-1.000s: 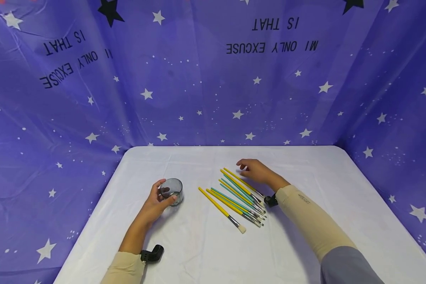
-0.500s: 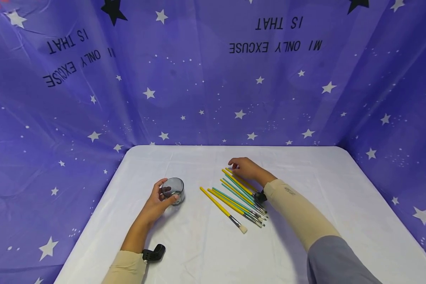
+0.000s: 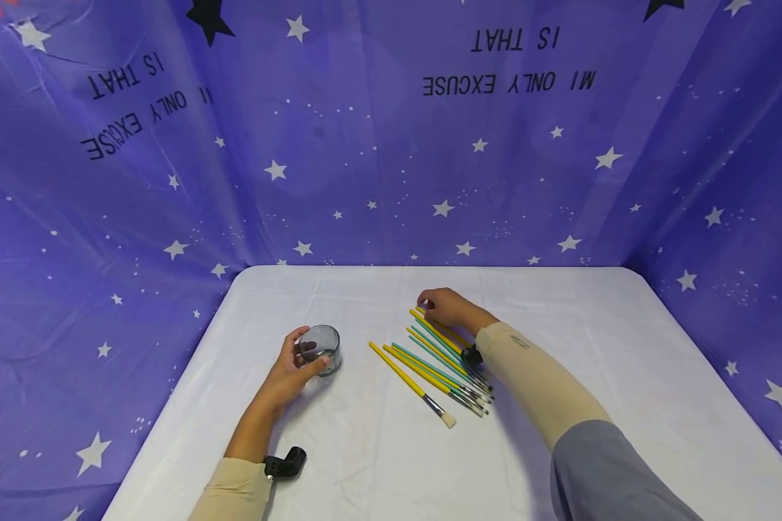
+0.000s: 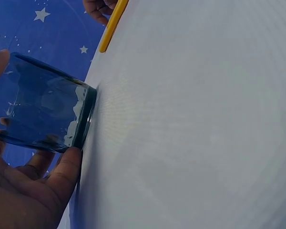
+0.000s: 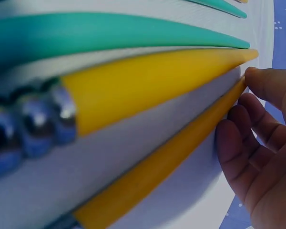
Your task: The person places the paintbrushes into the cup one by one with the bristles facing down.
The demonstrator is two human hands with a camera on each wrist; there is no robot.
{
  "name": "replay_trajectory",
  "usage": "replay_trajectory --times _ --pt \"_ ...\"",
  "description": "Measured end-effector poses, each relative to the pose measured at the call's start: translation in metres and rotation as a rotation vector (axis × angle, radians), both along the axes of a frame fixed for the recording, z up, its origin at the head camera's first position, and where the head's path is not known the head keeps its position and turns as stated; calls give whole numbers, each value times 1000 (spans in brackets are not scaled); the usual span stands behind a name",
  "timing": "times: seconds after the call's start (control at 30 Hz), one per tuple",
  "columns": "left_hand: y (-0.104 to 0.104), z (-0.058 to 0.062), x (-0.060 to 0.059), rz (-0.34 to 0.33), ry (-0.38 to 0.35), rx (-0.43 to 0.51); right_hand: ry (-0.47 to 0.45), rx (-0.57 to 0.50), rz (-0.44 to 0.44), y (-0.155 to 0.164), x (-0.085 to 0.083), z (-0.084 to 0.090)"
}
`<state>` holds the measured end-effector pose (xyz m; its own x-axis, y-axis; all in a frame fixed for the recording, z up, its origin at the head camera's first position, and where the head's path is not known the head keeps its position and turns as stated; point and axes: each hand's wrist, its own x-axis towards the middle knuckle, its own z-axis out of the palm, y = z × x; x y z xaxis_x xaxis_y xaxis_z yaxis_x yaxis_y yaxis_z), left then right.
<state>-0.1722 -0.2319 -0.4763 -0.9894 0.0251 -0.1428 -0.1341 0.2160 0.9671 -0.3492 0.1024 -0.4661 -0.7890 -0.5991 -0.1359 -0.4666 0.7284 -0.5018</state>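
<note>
My left hand [image 3: 285, 378] holds a clear grey-tinted glass cup [image 3: 321, 350] by its sides, thumb on the near side and fingers round the far side. In the left wrist view the base of the glass [image 4: 50, 102] is right at the white tabletop. At the far end of a fan of paintbrushes, my right hand [image 3: 448, 307] pinches the handle tip of the outermost yellow paintbrush [image 5: 167, 157] between thumb and fingers. Beside it lie another yellow paintbrush [image 5: 148, 78] and a teal paintbrush [image 5: 109, 31].
Several yellow and teal paintbrushes lie side by side on the white-covered table [image 3: 365, 463], bristles toward the near right. A wide yellow paintbrush [image 3: 397, 371] lies nearest the glass, slightly apart. A purple star-printed curtain [image 3: 378, 145] stands behind the table and along both sides.
My right hand has moved left and down onto the handle tip of the outermost yellow paintbrush, and its fingers have closed there. The left hand and the glass have stayed in place.
</note>
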Motion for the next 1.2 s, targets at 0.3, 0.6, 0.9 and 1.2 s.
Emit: replay_trajectory --times 0.3,0.6,0.9,1.2 --pt "0 -3 -2 7 -2 1 -4 67 5 -4 -4 -1" --pt "1 -1 0 -1 -5 -6 0 102 2 -6 -4 0" --pt "1 -2 -2 3 -1 4 10 63 -3 -7 -4 15" --pt "0 -5 0 7 8 -8 92 -78 44 -11 1 40"
